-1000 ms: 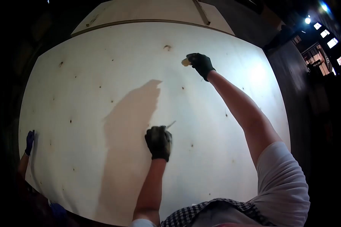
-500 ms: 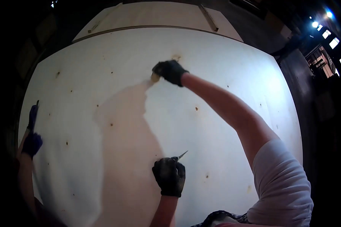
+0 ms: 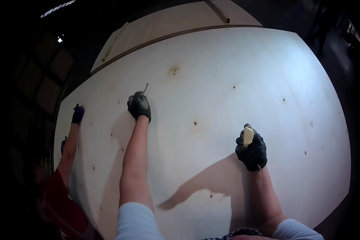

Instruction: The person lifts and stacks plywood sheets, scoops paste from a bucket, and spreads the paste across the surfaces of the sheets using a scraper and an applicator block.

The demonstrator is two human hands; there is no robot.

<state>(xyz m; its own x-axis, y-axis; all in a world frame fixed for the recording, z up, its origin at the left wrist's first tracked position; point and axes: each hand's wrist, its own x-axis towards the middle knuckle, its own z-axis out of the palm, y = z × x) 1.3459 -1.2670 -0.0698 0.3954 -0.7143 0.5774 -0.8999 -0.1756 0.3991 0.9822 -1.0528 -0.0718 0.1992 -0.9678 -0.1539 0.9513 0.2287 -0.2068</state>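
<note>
Both of my hands wear dark gloves over a large pale wood panel (image 3: 180, 148) dotted with knots. My left hand (image 3: 139, 107) is closed around a slim tool, its thin metal blade (image 3: 145, 89) sticking out past the fingers; the handle is hidden in the glove. Over the right part of the panel, my right hand (image 3: 251, 150) is closed on a pale yellow block (image 3: 248, 136), held with the thumb side up. A brown knot mark (image 3: 173, 71) lies beyond my left hand.
At the left edge a co-worker in a red shirt (image 3: 64, 200) reaches over the panel with a purple-gloved hand (image 3: 78, 114). Behind lies another board (image 3: 168, 24) with wooden battens (image 3: 218, 11). A dark figure (image 3: 322, 26) stands at the far right.
My left hand has reached forward and left with the bladed tool. My right hand has drawn back toward me and right with the block. The view has turned, and the co-worker's arm now extends farther.
</note>
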